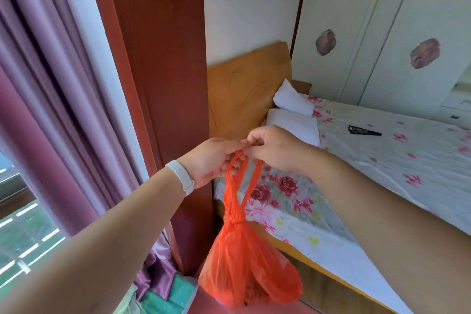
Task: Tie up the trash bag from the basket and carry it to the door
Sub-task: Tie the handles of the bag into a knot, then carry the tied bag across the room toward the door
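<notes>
Head view, left hand [211, 160] and right hand [270, 148] both pinching handles of knotted, hanging red trash bag [244, 262]

A: Illumination: bright, even daylight. Where does it enter?

B: From the window [23, 214] at lower left, beside the curtain [58, 89]; the panes look slightly washed out.

A: Shadows?

B: Soft. The wooden post [163, 58] is darker on the face toward the bed [382, 160], and the undersides of both forearms are shaded.

A: Glare?

B: A mild sheen on the red bag [244, 262], which glows translucent.

A: Sharpness and distortion?

B: Centre moderately sharp; overall soft, with compression smearing. The wardrobe [382, 33] lines and curtain bow at the edges, showing wide-angle distortion.
</notes>
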### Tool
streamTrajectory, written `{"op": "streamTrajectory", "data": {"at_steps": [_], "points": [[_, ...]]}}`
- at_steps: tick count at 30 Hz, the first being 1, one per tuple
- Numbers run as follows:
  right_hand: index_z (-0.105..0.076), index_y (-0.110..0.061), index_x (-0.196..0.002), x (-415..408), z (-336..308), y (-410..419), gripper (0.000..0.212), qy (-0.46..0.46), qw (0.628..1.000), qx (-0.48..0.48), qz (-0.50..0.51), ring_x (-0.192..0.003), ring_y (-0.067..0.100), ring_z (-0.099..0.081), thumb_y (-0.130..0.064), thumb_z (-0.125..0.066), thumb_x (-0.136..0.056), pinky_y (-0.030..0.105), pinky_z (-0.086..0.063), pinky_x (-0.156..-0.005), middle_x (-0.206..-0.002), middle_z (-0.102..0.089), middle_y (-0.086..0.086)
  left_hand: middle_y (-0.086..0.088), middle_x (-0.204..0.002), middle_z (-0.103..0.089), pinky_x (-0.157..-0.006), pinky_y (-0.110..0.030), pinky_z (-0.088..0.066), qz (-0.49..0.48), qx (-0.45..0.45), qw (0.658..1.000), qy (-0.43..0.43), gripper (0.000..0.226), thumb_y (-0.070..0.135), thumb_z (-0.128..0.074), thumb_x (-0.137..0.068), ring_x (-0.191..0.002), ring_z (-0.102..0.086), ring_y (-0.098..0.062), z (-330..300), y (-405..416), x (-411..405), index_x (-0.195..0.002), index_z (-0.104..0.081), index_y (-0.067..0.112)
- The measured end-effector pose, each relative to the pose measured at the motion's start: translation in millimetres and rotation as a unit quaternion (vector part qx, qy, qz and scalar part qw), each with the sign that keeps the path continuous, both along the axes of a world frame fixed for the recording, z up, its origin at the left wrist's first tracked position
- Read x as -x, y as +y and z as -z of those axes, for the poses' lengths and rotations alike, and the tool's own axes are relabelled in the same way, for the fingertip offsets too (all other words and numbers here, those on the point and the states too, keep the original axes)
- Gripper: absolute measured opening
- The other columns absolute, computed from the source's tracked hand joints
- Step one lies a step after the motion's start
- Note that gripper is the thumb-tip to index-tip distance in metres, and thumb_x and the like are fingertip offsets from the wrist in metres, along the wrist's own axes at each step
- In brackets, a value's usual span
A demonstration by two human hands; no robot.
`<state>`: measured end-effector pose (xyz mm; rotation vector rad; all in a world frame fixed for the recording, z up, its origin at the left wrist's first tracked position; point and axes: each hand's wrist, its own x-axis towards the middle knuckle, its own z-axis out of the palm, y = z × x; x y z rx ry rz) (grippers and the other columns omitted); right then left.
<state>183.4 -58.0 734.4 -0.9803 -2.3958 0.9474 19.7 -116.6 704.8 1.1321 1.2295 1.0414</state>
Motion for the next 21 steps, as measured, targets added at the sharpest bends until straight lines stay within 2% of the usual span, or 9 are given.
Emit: {"op": "streamTrajectory", "data": {"at_steps": [2, 5, 8, 10, 13, 16, 19, 21], "points": [[-0.068, -0.014, -0.078, -9.0, 9.5, -1.0, 0.016, 0.015, 0.999, 0.002, 0.028, -0.06, 0.003, -0.05, -0.015, -0.065, -0.093, 0.023, -0.041, -0.061, -0.07, -0.062, -0.003, 0.0, -0.06, -0.052, -0.06, -0.027, -0.036, 0.013, 0.011, 1.0, -0.014, 0.025, 0.03, -0.061, -0.088, -0.054, -0.045, -0.014, 4.8, 4.3, -7.6, -0.068, -0.064, 0.014], [-0.064, -0.022, -0.072, -28.3, 20.3, -1.7, 0.023, 0.066, 0.994, 0.027, 0.082, -0.056, -0.002, -0.049, -0.009, -0.066, -0.091, 0.021, -0.04, -0.06, -0.064, -0.058, -0.009, -0.002, -0.063, -0.048, -0.056, -0.026, -0.032, 0.031, 0.013, 0.999, -0.031, 0.022, 0.027, -0.061, -0.086, -0.054, -0.043, -0.015, 10.7, 11.7, -26.5, -0.081, -0.058, 0.006], [-0.066, -0.022, -0.075, -51.0, 28.5, -3.0, 0.018, 0.098, 0.988, 0.058, 0.109, -0.065, 0.01, -0.054, -0.012, -0.069, -0.09, 0.031, -0.043, -0.066, -0.069, -0.063, -0.004, -0.002, -0.059, -0.049, -0.051, -0.025, -0.033, 0.03, 0.012, 0.999, -0.035, 0.019, 0.02, -0.058, -0.089, -0.052, -0.045, -0.016, 13.2, 17.9, -48.2, -0.073, -0.058, 0.009], [-0.067, -0.02, -0.08, -66.9, 31.7, -6.6, 0.013, 0.101, 0.985, 0.075, 0.117, -0.069, 0.017, -0.058, -0.014, -0.068, -0.091, 0.038, -0.047, -0.069, -0.075, -0.066, 0.005, -0.003, -0.06, -0.053, -0.055, -0.029, -0.031, 0.02, 0.015, 1.0, -0.012, 0.02, 0.02, -0.06, -0.086, -0.052, -0.047, -0.017, 13.3, 19.9, -64.1, -0.068, -0.061, 0.012], [-0.068, -0.015, -0.089, -95.8, 34.5, -11.3, 0.005, 0.109, 0.979, 0.104, 0.141, -0.077, 0.023, -0.07, -0.015, -0.065, -0.093, 0.046, -0.056, -0.083, -0.086, -0.073, 0.011, -0.006, -0.066, -0.057, -0.057, -0.03, -0.035, -0.007, 0.027, 1.0, -0.012, 0.016, 0.018, -0.063, -0.079, -0.054, -0.049, -0.018, 9.5, 23.5, -90.0, -0.066, -0.065, 0.01], [-0.067, -0.015, -0.09, -130.0, 36.3, -16.4, 0.008, 0.116, 0.971, 0.123, 0.166, -0.086, 0.026, -0.073, -0.012, -0.06, -0.095, 0.046, -0.056, -0.086, -0.095, -0.072, 0.012, -0.001, -0.06, -0.054, -0.054, -0.027, -0.039, -0.023, 0.034, 0.999, -0.032, 0.016, 0.017, -0.057, -0.079, -0.051, -0.047, -0.016, -2.4, 27.7, -119.9, -0.064, -0.058, 0.012], [-0.066, -0.016, -0.089, -171.2, 36.9, -22.5, 0.01, 0.121, 0.966, 0.128, 0.19, -0.088, 0.031, -0.069, -0.012, -0.059, -0.095, 0.043, -0.055, -0.08, -0.096, -0.07, 0.014, 0.0, -0.058, -0.053, -0.053, -0.028, -0.039, -0.018, 0.008, 0.999, -0.044, 0.015, 0.019, -0.054, -0.078, -0.049, -0.047, -0.016, -21.0, 27.5, -156.3, -0.064, -0.056, 0.012], [-0.066, -0.02, -0.092, -201.2, 42.6, -26.6, 0.008, 0.122, 0.964, 0.129, 0.2, -0.093, 0.025, -0.066, -0.016, -0.059, -0.095, 0.039, -0.051, -0.081, -0.1, -0.068, 0.008, -0.001, -0.061, -0.054, -0.054, -0.027, -0.04, -0.006, -0.012, 0.998, -0.055, 0.014, 0.018, -0.054, -0.081, -0.051, -0.049, -0.016, -35.9, 24.9, -186.4, -0.07, -0.056, 0.01]]}}
